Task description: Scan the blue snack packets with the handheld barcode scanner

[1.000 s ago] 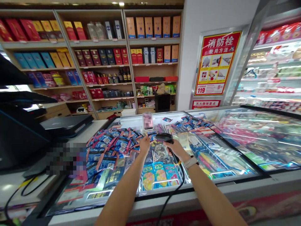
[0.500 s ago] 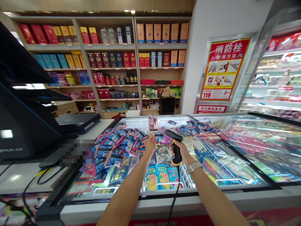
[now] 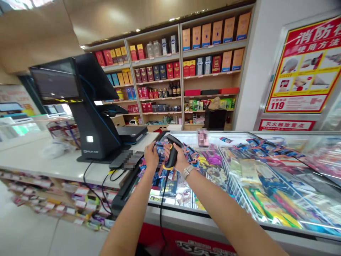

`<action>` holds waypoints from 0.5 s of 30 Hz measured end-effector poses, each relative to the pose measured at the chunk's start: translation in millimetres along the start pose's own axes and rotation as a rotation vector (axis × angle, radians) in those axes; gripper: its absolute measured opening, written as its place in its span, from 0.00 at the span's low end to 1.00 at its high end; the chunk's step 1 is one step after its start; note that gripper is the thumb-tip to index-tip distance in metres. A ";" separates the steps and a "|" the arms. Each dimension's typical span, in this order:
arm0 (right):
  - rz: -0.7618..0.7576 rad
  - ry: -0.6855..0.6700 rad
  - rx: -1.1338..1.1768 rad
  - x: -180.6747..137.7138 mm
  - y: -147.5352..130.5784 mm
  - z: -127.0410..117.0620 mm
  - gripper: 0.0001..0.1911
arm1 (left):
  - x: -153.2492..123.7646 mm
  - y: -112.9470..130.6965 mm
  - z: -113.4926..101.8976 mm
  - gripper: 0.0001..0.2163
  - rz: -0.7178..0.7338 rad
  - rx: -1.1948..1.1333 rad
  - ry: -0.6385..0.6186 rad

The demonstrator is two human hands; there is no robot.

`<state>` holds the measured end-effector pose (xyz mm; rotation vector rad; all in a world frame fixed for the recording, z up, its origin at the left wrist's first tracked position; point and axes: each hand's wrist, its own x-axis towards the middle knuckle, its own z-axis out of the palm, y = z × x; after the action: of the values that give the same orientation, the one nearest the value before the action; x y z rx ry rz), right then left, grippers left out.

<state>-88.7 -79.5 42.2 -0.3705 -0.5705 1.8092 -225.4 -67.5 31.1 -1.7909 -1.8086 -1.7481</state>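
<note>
My right hand [image 3: 179, 159] is wrapped round the grip of a black and yellow barcode scanner [image 3: 172, 156], whose head points up and left. The scanner's cable hangs down over the freezer's front edge. My left hand [image 3: 151, 156] is close by on the left, its fingers closed at the left side of a heap of small blue and pink packets [image 3: 190, 153]. What those fingers grip, if anything, is hard to tell against the packets. The heap lies on the glass top of a chest freezer [image 3: 186, 205], partly hidden by both hands and the scanner.
On the left counter [image 3: 61, 167] stands a point-of-sale terminal [image 3: 93, 121] with loose cables in front. A phone [image 3: 203, 138] stands at the freezer's back edge. More blue packets [image 3: 266, 146] lie on the right glass. Shelves of boxes [image 3: 160, 71] line the back wall.
The view has turned left, bringing more of the counter and terminal into sight. Both hands have moved left over the packet heap, the scanner now close to my left hand.
</note>
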 end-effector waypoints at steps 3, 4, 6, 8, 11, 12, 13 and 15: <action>0.075 0.066 -0.044 7.0 29.5 2.7 0.09 | -4.6 -27.7 -12.7 0.14 -0.003 0.168 -0.104; 0.073 0.069 -0.047 6.8 34.7 1.9 0.08 | -6.0 -33.1 -14.0 0.14 0.006 0.176 -0.122; 0.040 0.045 -0.027 3.2 36.9 -1.4 0.08 | -7.3 -36.0 -14.4 0.15 0.033 0.153 -0.106; -0.027 0.015 0.014 -3.8 28.0 -7.6 0.06 | -7.1 -26.8 -12.8 0.16 0.080 0.114 -0.053; -0.154 -0.001 0.051 -18.9 -3.9 -27.6 0.05 | -7.7 8.5 -4.1 0.18 0.196 0.029 -0.008; -0.197 0.010 0.050 -24.9 -18.6 -38.2 0.05 | -9.3 24.4 1.9 0.17 0.241 -0.007 -0.015; -0.242 0.035 0.045 -31.4 -34.8 -51.0 0.05 | -11.9 41.3 10.1 0.17 0.282 -0.045 -0.034; -0.327 0.124 0.012 -46.1 -70.4 -82.7 0.05 | -20.8 75.2 34.4 0.16 0.365 -0.138 -0.125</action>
<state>24.4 -90.7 10.7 -0.3565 -0.5014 1.4645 -143.8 -80.6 52.0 -2.1611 -1.3107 -1.6822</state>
